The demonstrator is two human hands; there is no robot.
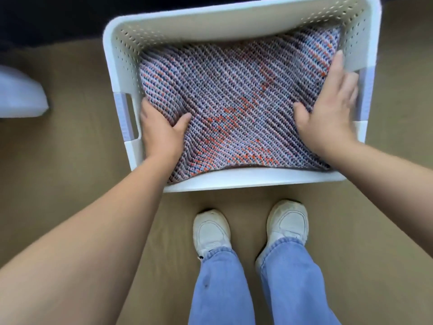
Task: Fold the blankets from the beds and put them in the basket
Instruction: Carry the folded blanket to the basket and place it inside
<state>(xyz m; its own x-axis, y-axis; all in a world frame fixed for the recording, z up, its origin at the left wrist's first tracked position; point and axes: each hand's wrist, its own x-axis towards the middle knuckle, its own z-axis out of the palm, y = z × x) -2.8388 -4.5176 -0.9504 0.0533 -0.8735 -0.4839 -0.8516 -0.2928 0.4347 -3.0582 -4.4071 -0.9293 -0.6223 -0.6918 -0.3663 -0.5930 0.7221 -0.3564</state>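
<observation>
A folded knit blanket (236,106), striped in lilac, navy and orange, lies inside a white perforated basket (234,26) on the floor and fills most of its bottom. My left hand (161,132) is at the blanket's left edge, fingers tucked down between blanket and basket wall, thumb on top of the fabric. My right hand (328,106) rests flat on the blanket's right side, fingers spread along the right wall. The blanket's near edge rides slightly over the basket's front rim.
The basket stands on a tan floor (70,160), right in front of my white shoes (250,226) and blue jeans. A white object (21,95) juts in at the left edge. Something dark (58,17) lies beyond the basket at top left.
</observation>
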